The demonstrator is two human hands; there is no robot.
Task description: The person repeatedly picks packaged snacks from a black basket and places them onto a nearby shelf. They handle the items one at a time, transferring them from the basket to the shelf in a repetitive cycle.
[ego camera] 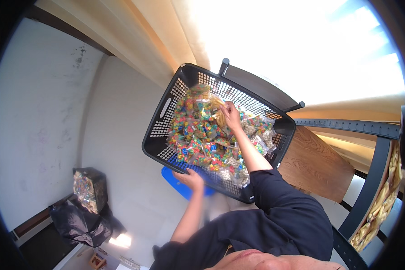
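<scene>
A large black plastic basket (151, 151) with perforated walls stands tilted before me. Many small clear bags (202, 131) fill it, some with red, green, yellow and blue pieces, others with whitish pieces. My right hand (231, 115) reaches inside and pinches a clear bag of pale yellow sticks (216, 101) above the pile. Another bag of yellow sticks (220, 120) lies just under those fingers. My left hand (191, 179) holds the basket's near rim, its thumb on top; the other fingers are partly hidden.
Below the basket shows a blue plastic object (175, 181). A black chair back (256, 82) rises behind it. At right are a wood-grain board (319, 162) and a slotted metal shelf post (368, 189) beside bagged yellow sticks (379, 206). A filled black crate (99, 187) and black plastic bag (82, 222) sit lower left.
</scene>
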